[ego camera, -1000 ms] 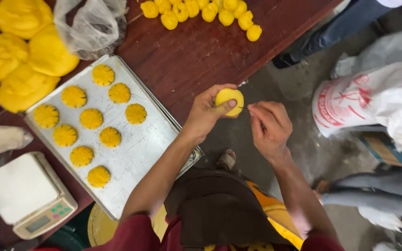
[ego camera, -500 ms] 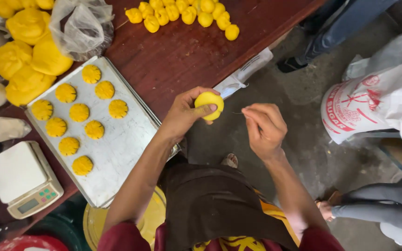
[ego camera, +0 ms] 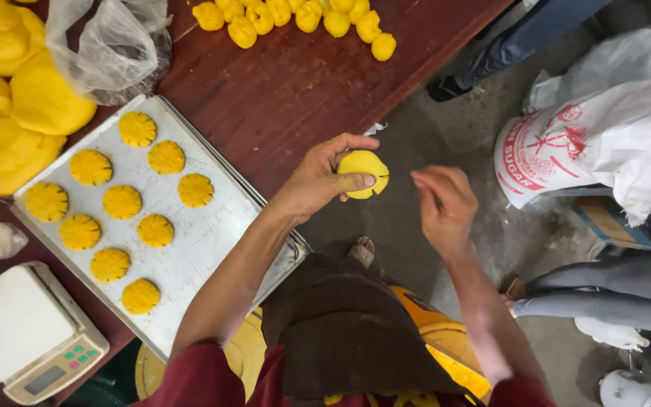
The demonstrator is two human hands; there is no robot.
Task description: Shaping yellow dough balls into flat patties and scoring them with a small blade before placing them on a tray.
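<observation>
We hold a flattened round of yellow dough (ego camera: 364, 173) in the left hand (ego camera: 318, 181), thumb below and fingers curled over its top edge, out past the edge of the bench (ego camera: 295, 83) and above the concrete floor (ego camera: 416, 226). The right hand (ego camera: 442, 207) sits just beside it, fingers pinched together; whether they grip a small tool we cannot tell.

Risks, as we judge them:
- The dough piece hangs over bare floor, not over the bench. A loose grip or a hard push from the right hand could drop it, and it would be lost to the dirt.
- The dough looks soft. Too much squeeze from the left hand could spoil its round shape.
- The metal tray (ego camera: 212, 241) already carries ten scored rounds (ego camera: 122, 202), and its near corner lies close to our left forearm. A careless swing back could nudge it or smear a finished round.
- A white sack (ego camera: 582, 143) and another person's legs (ego camera: 612, 294) stand near to the right, so room for the elbow is tight.
</observation>
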